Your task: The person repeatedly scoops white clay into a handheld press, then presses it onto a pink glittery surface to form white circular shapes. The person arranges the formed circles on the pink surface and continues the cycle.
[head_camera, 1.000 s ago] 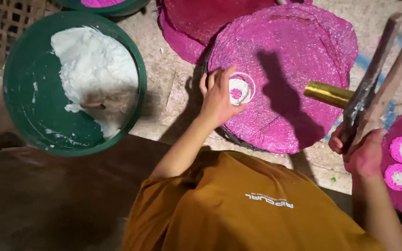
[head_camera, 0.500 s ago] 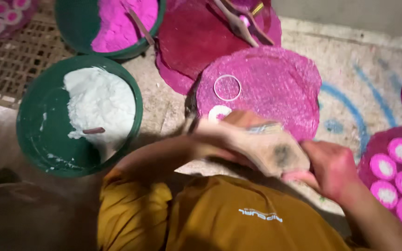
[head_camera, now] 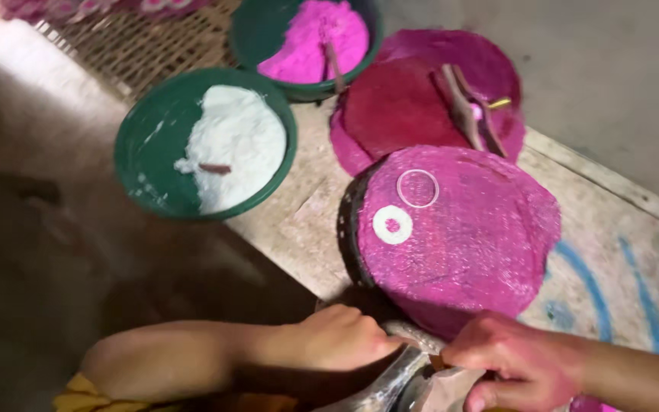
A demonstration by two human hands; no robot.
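At the near edge, our left hand (head_camera: 341,336) was clenched in a fist over the shiny metal tool (head_camera: 390,381), and our right hand (head_camera: 512,362), stained pink, gripped the same tool from the other side, fingers curled around its rim. The tool lay low between both hands, partly cut off by the frame, so we could not tell its full shape.

Just beyond sat the pink woven mat (head_camera: 459,229), bearing a small white ring with a pink centre (head_camera: 392,224) and a faint empty ring outline (head_camera: 417,188) beside it. To do this well, we judged, both hands should hold the tool steady and level, and set it down squarely on bare mat, apart from the rings.

Farther off lay a darker red mat (head_camera: 406,107) with wooden tongs (head_camera: 467,107), a green bowl of white powder (head_camera: 206,141), and a green bowl of pink powder (head_camera: 306,42).
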